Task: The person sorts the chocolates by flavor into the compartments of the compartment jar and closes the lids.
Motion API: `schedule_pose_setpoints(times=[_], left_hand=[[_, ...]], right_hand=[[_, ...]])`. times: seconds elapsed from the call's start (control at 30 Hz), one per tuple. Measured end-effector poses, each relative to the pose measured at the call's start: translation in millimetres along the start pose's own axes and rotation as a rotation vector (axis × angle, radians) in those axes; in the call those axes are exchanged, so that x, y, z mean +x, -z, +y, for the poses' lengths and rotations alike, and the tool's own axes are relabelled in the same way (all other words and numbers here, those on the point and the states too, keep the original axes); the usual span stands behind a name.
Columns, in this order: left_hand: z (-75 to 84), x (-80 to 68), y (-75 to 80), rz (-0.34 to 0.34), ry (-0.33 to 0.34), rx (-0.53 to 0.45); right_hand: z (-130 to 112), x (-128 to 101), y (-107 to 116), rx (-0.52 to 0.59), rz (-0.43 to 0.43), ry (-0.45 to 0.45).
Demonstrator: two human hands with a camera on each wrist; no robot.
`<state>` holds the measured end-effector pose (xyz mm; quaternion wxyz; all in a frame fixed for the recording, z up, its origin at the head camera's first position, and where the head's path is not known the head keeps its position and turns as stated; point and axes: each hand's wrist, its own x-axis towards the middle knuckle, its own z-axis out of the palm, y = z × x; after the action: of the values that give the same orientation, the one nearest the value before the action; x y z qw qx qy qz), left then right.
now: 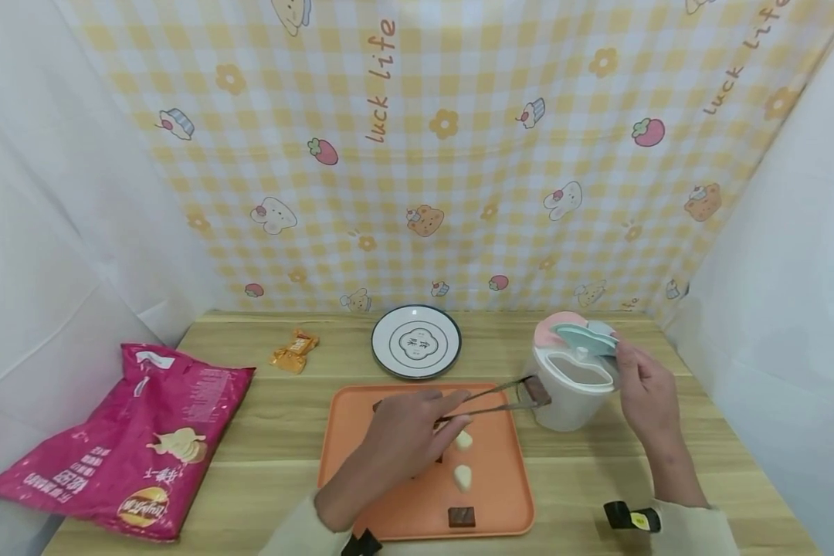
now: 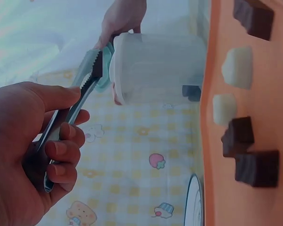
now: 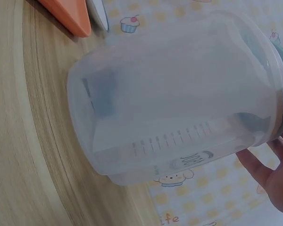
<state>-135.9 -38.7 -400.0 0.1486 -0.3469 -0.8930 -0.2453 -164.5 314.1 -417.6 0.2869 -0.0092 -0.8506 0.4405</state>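
Note:
My left hand [image 1: 406,432] grips metal tongs [image 1: 489,401] with fingers and thumb wrapped around them. A dark chocolate piece [image 1: 537,391] sits between the tong tips, in front of the translucent container [image 1: 565,409] in the head view. My right hand [image 1: 648,390] pinches the raised mint-green flap lid [image 1: 584,338], holding it up over the opening. The container's other lid half is pink [image 1: 556,328]. In the right wrist view, a dark piece [image 3: 101,92] shows through the container wall near its bottom. An orange tray [image 1: 521,494] bears chocolate pieces [image 1: 462,517] and white pieces [image 1: 462,477].
A white plate [image 1: 415,316] with a dark rim lies behind the tray. Orange-wrapped candies [image 1: 295,352] lie at the back left. A magenta chip bag [image 1: 132,440] stretches along the table's left side. A checked cloth [image 1: 424,170] hangs behind the table.

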Motion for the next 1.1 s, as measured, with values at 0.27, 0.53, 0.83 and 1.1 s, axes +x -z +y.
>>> schedule_pose_setpoints(times=[0.27,0.53,0.83,1.1], left_hand=[[9.1,33.0,-17.4,0.042,0.017,-0.012],[17.9,47.7,-31.4,0.013,0.043,0.099],[21.6,47.6,-39.1,0.056,0.064,0.105],[21.1,47.0,-39.2,0.055,0.062,0.089]], right_hand=[[2.8,0.6,-3.1,0.005,0.023,-0.019],[2.3,0.4,-6.2,0.016,0.057,0.006],[2.9,-0.5,-7.5,0.034,0.073,0.035],[6.6,-0.5,-6.6,0.05,0.07,0.02]])
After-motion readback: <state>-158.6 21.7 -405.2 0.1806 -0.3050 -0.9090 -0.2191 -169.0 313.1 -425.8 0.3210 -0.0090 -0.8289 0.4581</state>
